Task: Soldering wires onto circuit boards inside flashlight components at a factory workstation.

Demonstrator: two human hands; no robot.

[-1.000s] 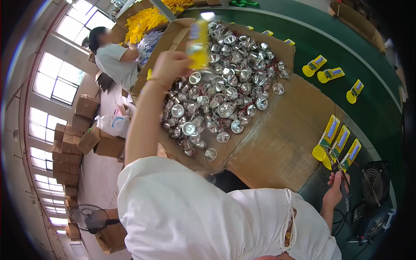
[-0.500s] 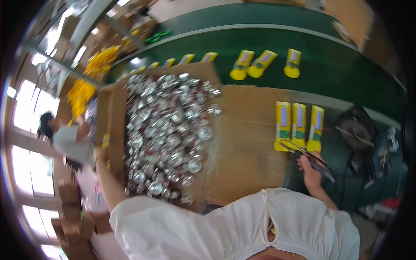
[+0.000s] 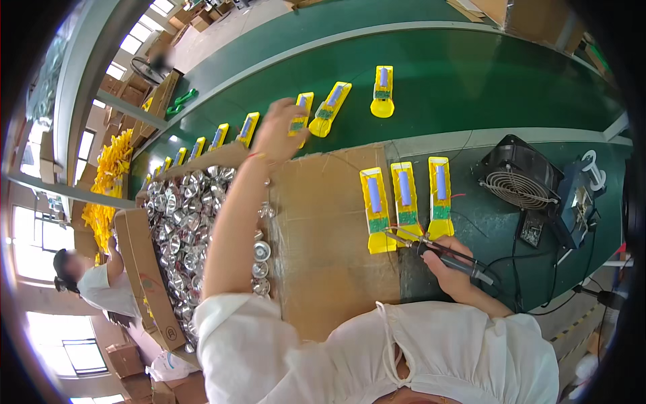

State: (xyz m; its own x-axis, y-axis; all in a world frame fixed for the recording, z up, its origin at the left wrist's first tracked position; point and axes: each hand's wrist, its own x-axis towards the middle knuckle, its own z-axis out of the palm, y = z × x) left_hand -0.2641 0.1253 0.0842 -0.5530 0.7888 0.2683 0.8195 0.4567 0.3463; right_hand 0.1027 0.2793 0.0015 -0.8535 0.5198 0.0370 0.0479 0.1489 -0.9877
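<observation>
Found three yellow torch housings side by side near the right edge of a cardboard sheet, each with lilac battery and green circuit board exposed. Noted a soldering iron in the right hand, fingers closed around the handle, front end over the near ends of the housings; unable to confirm contact. Recorded as changed: the left hand, half a second ago beside the left wall of the reflector box, now over the row of like housings on the green strip. Cannot tell, owing to blur, the state of its fingers, spread or pinching. Judged as leaving the three near housings to the right hand alone. Observed farther out: silver reflectors heaped at left; black fan and white spool on the counter at right; co-worker beyond the box.
</observation>
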